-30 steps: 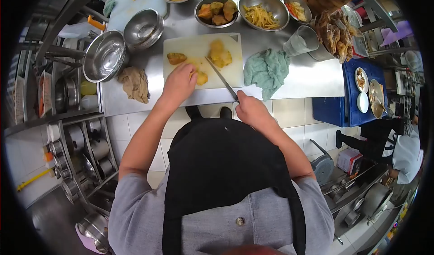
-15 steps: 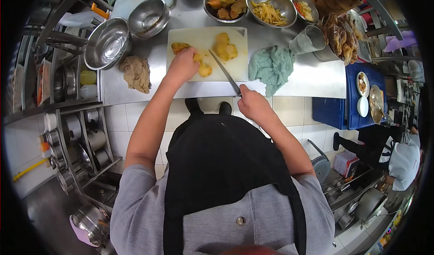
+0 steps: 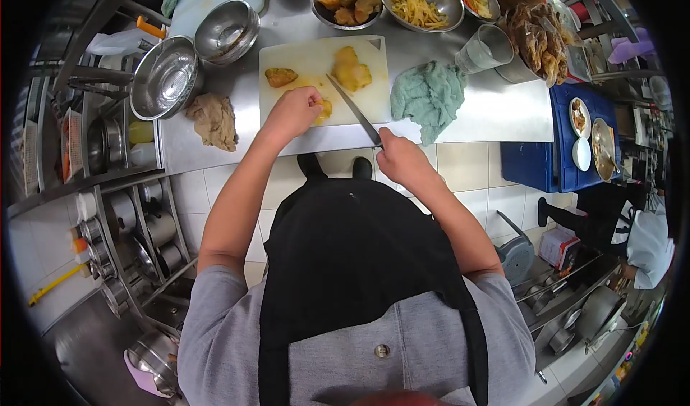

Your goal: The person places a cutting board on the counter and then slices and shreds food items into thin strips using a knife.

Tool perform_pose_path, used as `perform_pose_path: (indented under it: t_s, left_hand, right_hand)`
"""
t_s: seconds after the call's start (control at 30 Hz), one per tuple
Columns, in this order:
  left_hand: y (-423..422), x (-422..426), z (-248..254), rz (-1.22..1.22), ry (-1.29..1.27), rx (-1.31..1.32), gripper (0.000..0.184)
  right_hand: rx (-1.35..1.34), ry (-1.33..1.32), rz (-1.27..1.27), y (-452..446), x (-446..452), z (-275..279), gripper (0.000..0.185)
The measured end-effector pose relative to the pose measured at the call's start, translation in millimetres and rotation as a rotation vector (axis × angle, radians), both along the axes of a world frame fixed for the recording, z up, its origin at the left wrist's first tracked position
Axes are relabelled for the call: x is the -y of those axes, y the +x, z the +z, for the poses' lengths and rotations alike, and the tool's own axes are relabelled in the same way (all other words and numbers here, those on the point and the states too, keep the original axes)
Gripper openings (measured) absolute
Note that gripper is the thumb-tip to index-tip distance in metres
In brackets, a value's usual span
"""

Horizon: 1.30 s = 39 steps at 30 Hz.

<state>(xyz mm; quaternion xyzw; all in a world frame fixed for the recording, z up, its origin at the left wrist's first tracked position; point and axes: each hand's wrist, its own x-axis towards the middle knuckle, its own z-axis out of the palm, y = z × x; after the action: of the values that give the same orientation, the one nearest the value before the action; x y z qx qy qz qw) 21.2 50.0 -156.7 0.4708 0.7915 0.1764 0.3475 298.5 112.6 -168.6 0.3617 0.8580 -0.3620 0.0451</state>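
Observation:
My right hand (image 3: 406, 160) is closed around the handle of a kitchen knife (image 3: 355, 112), its blade pointing up and left over the white cutting board (image 3: 272, 102). My left hand (image 3: 291, 116) rests at the board's lower edge, fingers curled and fingertips together beside a small yellow slice (image 3: 325, 111). Whether the fingertips pinch something is hidden. A brown-skinned yellow chunk (image 3: 280, 77) lies at the board's upper left. Several overlapping yellow slices (image 3: 351, 70) sit right of the knife tip.
Behind the board stand a bowl of yellow-brown chunks (image 3: 347, 3) and a bowl of yellow strips (image 3: 422, 7). A green cloth (image 3: 429, 102) lies right, a brown cloth (image 3: 212, 120) left. A glass (image 3: 484, 48) and metal colander (image 3: 165, 79) flank them. A co-worker (image 3: 643, 244) is far right.
My left hand has drawn slightly down and away from the brown-skinned chunk, which now shows fully. The knife stays in my right hand with little movement. The view has shifted slightly.

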Motion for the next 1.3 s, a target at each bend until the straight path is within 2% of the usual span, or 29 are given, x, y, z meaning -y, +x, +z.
perform_pose_path:
  t_s: [0.13, 0.27, 0.33, 0.43, 0.57, 0.63, 0.67, 0.73, 0.77, 0.83, 0.97, 1.03, 1.07, 1.17, 1.23, 1.27, 1.3]
  left_hand:
    - [7, 3, -7, 0.023, 0.117, -0.135, 0.022]
    - [10, 3, -6, 0.009, 0.092, -0.147, 0.026]
    - [11, 3, -2, -0.043, 0.225, -0.277, 0.030]
    - [8, -23, 9, -0.079, 0.382, -0.306, 0.039]
    - [20, -62, 15, -0.182, 0.338, -0.403, 0.040]
    - [15, -78, 11, -0.262, 0.133, -0.366, 0.041]
    - [10, -84, 10, -0.271, 0.137, -0.369, 0.041]
    - [0, -97, 14, -0.161, -0.001, -0.037, 0.040]
    - [-1, -104, 11, -0.168, -0.005, -0.036, 0.040]
    - [-5, -122, 1, -0.120, 0.157, -0.307, 0.041]
    - [-2, -142, -17, -0.143, 0.182, -0.429, 0.034]
    - [-10, -153, -24, -0.173, -0.022, -0.342, 0.034]
    - [-13, -152, -28, -0.172, -0.023, -0.344, 0.034]
    - [-19, -150, -26, -0.177, 0.060, -0.268, 0.029]
    - [-22, -136, -15, -0.057, 0.226, -0.125, 0.019]
    - [-27, -127, -9, -0.052, 0.223, -0.128, 0.019]
    - [-31, -115, 1, 0.016, 0.264, 0.011, 0.018]
  right_hand:
    - [-0.024, -0.004, 0.009, 0, 0, -1, 0.023]
    - [-0.043, 0.007, 0.014, 1, 1, -3, 0.023]
    - [-0.049, 0.009, 0.019, 2, 1, -5, 0.023]
    - [-0.031, 0.022, 0.019, 1, 2, 0, 0.023]
    - [-0.006, 0.015, 0.016, -1, 3, 6, 0.024]
    - [-0.004, 0.015, 0.005, -2, 5, 9, 0.024]
    - [0.001, 0.010, -0.003, -2, 5, 10, 0.024]
    - [-0.006, 0.013, -0.011, -2, 4, 10, 0.024]
    - [-0.008, 0.008, -0.001, -1, 6, 10, 0.025]
    - [-0.007, 0.011, -0.005, -2, 6, 5, 0.025]
    - [-0.007, 0.006, -0.020, -1, 7, 6, 0.024]
    - [-0.016, 0.007, -0.015, 0, 7, 1, 0.024]
    - [-0.024, 0.012, -0.006, 0, 7, -1, 0.024]
    - [-0.002, 0.007, -0.009, -1, 7, -1, 0.025]
    - [-0.014, 0.014, -0.012, 0, 7, -1, 0.025]
    - [-0.023, 0.016, -0.014, 0, 8, -2, 0.025]
    - [-0.025, 0.009, -0.007, 0, 8, -2, 0.025]
